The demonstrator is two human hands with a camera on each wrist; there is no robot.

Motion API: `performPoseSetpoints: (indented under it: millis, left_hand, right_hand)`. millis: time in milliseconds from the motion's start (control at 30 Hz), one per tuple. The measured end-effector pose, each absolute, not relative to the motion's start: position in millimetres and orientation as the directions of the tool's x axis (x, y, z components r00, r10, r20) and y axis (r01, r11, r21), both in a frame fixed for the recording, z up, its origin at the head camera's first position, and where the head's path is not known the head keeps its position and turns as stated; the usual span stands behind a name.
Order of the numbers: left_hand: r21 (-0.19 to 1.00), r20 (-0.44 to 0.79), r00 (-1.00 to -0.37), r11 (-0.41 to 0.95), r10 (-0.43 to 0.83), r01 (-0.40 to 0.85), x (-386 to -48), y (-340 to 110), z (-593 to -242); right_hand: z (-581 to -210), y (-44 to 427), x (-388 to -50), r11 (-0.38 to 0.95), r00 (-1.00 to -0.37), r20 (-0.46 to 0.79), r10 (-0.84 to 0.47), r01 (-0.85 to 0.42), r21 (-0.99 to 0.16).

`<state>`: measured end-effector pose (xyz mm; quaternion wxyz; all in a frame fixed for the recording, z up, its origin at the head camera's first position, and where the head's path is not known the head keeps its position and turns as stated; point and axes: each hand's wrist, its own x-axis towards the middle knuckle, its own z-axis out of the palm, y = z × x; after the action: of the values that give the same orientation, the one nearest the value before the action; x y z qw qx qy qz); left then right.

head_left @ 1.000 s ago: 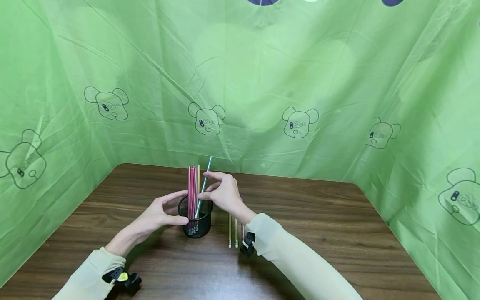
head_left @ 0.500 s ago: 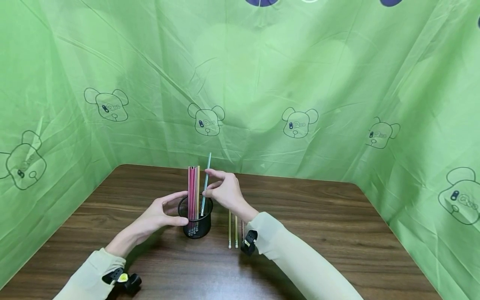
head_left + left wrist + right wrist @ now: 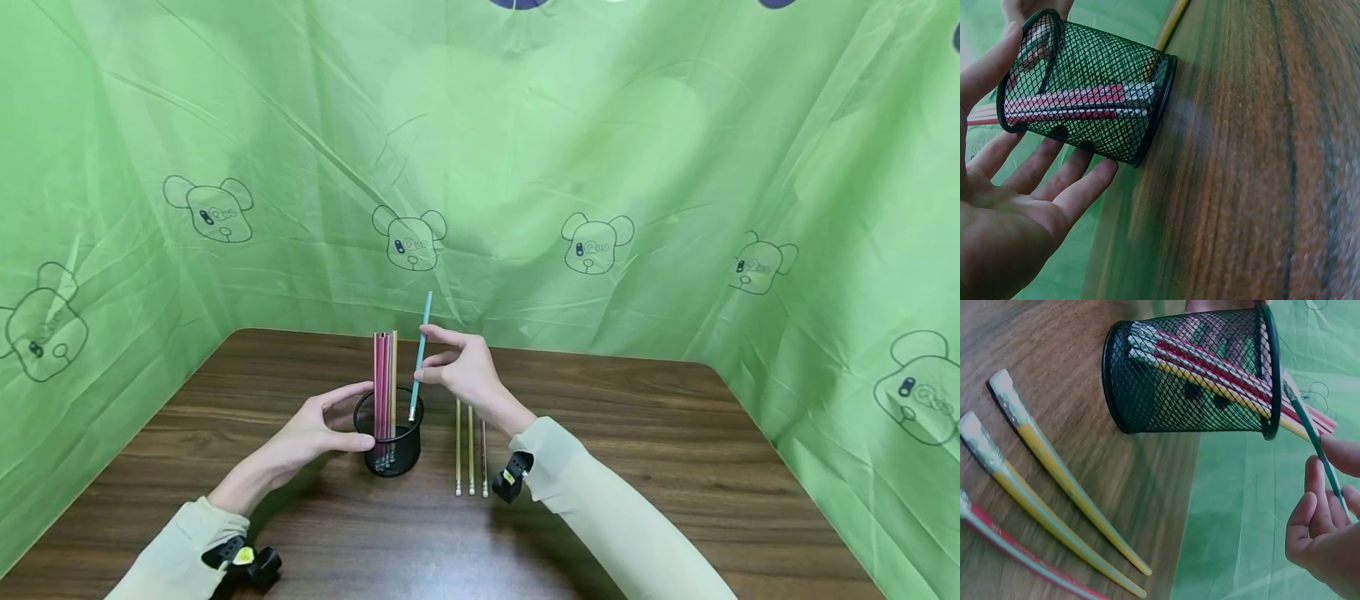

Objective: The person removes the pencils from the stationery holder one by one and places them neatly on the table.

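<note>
Here the right hand (image 3: 474, 371) pinches a blue pencil (image 3: 421, 353) near a cup (image 3: 403, 455).

Cup (image 3: 392, 458) was black wire mesh, diamond pattern. Bundle of pencils (image 3: 384, 383) inside showed pinkish red plus yellow. Lone pencil (image 3: 420, 357) was light blue (read teal-green on the right wrist view). Pencils on the table (image 3: 675, 450): two yellow (image 3: 1069, 472), one red (image 3: 1022, 553), with whitish erasers (image 3: 1002, 381) and silver bands (image 3: 1015, 407). Table was brown, dark-streaked woodgrain. Cloth (image 3: 487, 125) was green with dark-outlined bear faces (image 3: 411, 244). Sleeves (image 3: 622, 508): pale cream-green.
</note>
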<state>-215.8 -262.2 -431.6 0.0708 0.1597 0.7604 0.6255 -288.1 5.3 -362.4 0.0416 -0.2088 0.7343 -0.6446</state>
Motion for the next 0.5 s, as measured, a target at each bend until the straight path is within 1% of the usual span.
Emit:
performPoseSetpoints:
  millis: [267, 500]
  left_hand:
    - [0.976, 0.089, -0.942, 0.163, 0.324, 0.148, -215, -262, -432]
    - [0.971, 0.081, -0.946, 0.190, 0.312, 0.146, -214, -263, -431]
  right_hand:
    - [-359, 20, -287, 0.057, -0.899, 0.200, -0.390, -0.240, -0.969]
    - [-363, 34, -287, 0.081, -0.902, 0.193, -0.386, -0.241, -0.967]
